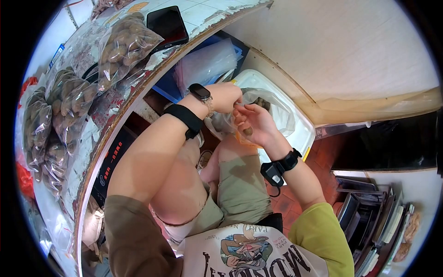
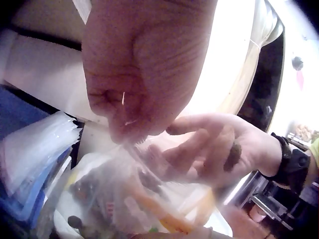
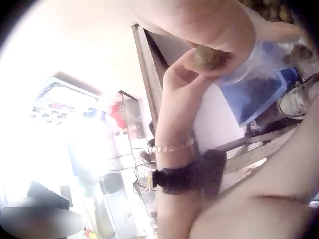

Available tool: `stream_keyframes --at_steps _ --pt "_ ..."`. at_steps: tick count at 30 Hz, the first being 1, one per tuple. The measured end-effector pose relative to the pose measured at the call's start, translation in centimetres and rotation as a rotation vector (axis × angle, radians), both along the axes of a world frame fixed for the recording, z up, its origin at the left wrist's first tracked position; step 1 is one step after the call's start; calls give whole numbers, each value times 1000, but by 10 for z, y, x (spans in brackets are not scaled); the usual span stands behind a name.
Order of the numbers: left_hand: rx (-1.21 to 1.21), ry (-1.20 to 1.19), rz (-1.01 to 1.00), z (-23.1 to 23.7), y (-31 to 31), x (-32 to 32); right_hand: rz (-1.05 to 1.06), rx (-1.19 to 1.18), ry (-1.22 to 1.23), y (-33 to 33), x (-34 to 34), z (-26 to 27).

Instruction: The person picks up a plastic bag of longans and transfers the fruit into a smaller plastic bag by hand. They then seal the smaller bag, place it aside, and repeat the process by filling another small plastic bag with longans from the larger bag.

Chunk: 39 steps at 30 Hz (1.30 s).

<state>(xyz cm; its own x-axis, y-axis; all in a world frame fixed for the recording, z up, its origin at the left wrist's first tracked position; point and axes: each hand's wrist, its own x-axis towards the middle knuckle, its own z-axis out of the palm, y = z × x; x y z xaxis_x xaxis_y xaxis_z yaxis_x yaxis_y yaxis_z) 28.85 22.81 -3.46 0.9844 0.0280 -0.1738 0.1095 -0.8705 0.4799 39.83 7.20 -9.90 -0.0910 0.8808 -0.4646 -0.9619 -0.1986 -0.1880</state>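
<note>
My left hand (image 1: 226, 96) pinches the edge of a clear plastic bag (image 2: 122, 172) between thumb and fingers. Close against it is my right hand (image 1: 259, 125), palm up, its fingertips at the same bag edge. Under its curled fingers the right hand holds a small greenish-brown oval fruit (image 3: 205, 58), which also shows against the palm in the left wrist view. Below both hands, a larger clear bag (image 1: 287, 115) with brown oval pieces (image 1: 262, 102) lies in a white plastic tub (image 1: 304, 124). The left fingertips are hidden in the head view.
Filled bags of brown fruits (image 1: 124, 46) and a black phone (image 1: 167, 25) lie on the worn counter (image 1: 110, 113) to the left. A stack of flat plastic bags (image 1: 205, 64) sits in a blue bin (image 1: 166, 91) beneath it. Shelved items (image 1: 369, 217) stand at the right.
</note>
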Motion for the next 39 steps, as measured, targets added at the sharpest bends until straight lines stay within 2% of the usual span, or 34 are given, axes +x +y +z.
stream_keyframes --at_steps 1,3,4,6,7,8,10,12,14,16,18,21,22,24,25,26,28,29,30,32,33,34,36,37,39 --pt "0 0 2 -4 1 1 2 0 0 -4 0 3" --pt "-16 -84 15 -13 7 1 -155 54 -44 -13 -3 12" --pt "-18 -80 21 -12 8 1 -149 52 -40 -12 -3 17" --pt "-35 -41 8 -12 7 3 -399 158 -168 -12 -3 22" --pt "-35 -41 1 -11 6 3 -426 204 -256 -10 -3 22" --pt "-26 -35 8 -10 4 3 -435 205 -258 -6 -5 23" --pt "-12 -34 10 -6 2 4 -611 47 -429 8 -13 27" --pt "-48 -12 8 -1 1 2 -644 47 -432 15 -10 16" --pt "-21 8 6 -2 2 5 -607 -63 -329 12 -23 37" --pt "1 29 7 -7 4 5 -628 -26 -288 8 -20 38" --pt "-33 -60 14 -16 7 4 -652 5 -249 -1 -6 30" --pt "19 -37 45 -17 8 6 -455 46 -588 -22 38 -17" --pt "19 -40 43 -16 7 6 -456 46 -591 -26 48 -26" --pt "62 -47 74 -11 4 3 -14 -47 -952 -32 61 -36" --pt "62 -47 74 -10 4 2 177 -191 -1165 -33 65 -33" --pt "87 -53 69 -9 3 1 177 -192 -1165 -31 75 -47" --pt "111 -59 64 -7 2 0 522 -160 -1861 -25 90 -77" --pt "131 -41 69 -6 1 1 537 -284 -2108 -24 90 -82" --pt "152 -23 73 -5 0 2 533 -286 -2108 -23 89 -88" --pt "152 -25 77 -5 1 2 624 -283 -2380 -16 75 -86" --pt "149 -26 85 -5 2 2 784 -378 -2376 -10 68 -82" --pt "152 -24 85 -5 2 1 781 -375 -2375 -5 63 -77" --pt "168 -43 75 -5 1 0 750 -293 -2583 0 54 -68" --pt "167 -40 75 -7 2 1 751 -293 -2580 4 51 -65" --pt "174 -16 51 -13 6 4 907 -196 -2694 12 49 -61"
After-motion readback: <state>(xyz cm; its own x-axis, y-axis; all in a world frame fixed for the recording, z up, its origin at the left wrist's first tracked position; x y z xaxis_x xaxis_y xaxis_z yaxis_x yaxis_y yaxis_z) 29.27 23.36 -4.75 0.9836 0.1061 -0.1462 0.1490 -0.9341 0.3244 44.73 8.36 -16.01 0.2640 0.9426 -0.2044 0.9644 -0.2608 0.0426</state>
